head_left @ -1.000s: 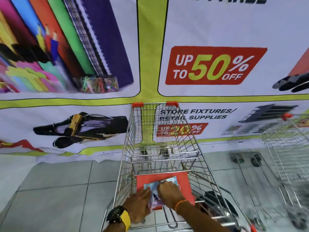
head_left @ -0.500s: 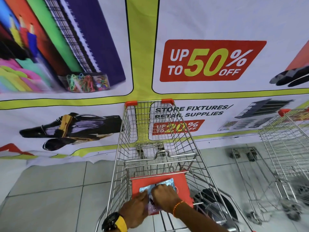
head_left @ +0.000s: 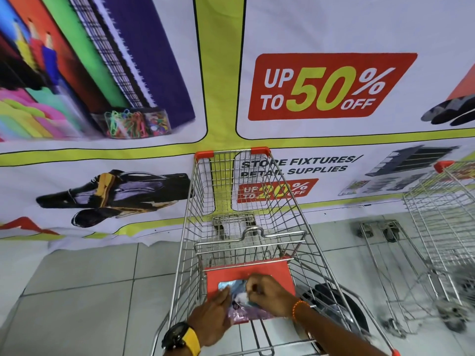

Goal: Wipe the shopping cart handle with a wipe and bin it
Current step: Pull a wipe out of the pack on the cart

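Note:
A wire shopping cart [head_left: 195,227] with orange corner caps stands straight ahead of me. Its orange child-seat flap [head_left: 272,269] carries a blue and purple pack of wipes [head_left: 235,287]. My left hand [head_left: 213,317], a black and yellow watch on its wrist, holds the pack down at its left edge. My right hand [head_left: 270,291] pinches a bit of white wipe [head_left: 241,299] showing at the pack's opening. The cart handle lies below the frame, out of sight.
A big printed sale banner [head_left: 331,86] hangs right behind the cart. A second wire cart [head_left: 442,222] stands on the right. A dark round object [head_left: 341,312] sits on the tiled floor [head_left: 90,291] under my cart's right side.
The camera has shifted slightly, so the cart sits a little further left in view. My right hand's fingers have closed on the white wipe at the pack's opening. My left hand stays on the pack.

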